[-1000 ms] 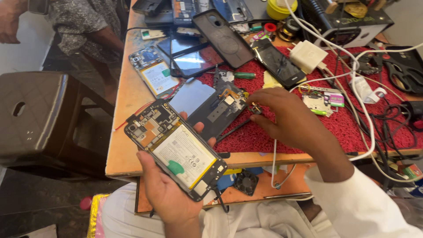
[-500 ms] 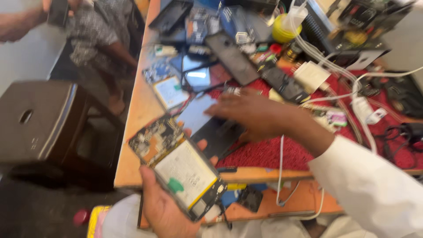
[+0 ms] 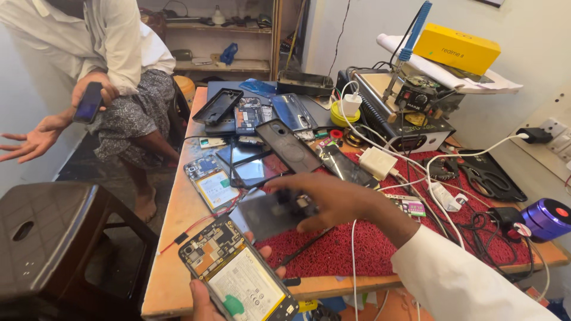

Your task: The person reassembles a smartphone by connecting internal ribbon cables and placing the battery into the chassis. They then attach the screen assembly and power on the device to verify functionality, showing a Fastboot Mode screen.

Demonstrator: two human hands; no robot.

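My left hand holds an opened smartphone with its back removed, battery and circuit board showing, over the near edge of the wooden table. My right hand reaches left over the red mat, fingers spread above a grey phone panel and a small dark part; whether it touches them I cannot tell. A thin dark tool lies on the mat below the hand.
Several opened phones, back covers and screens crowd the table's middle. White cables, a charger block, scissors, a purple speaker and a repair station with a yellow box sit right. A brown stool stands left; two other people are beyond it.
My view has tilted up, showing the back of the table and the people. My right hand moved left from the mat's middle to over the grey panel. The left hand still holds the phone.
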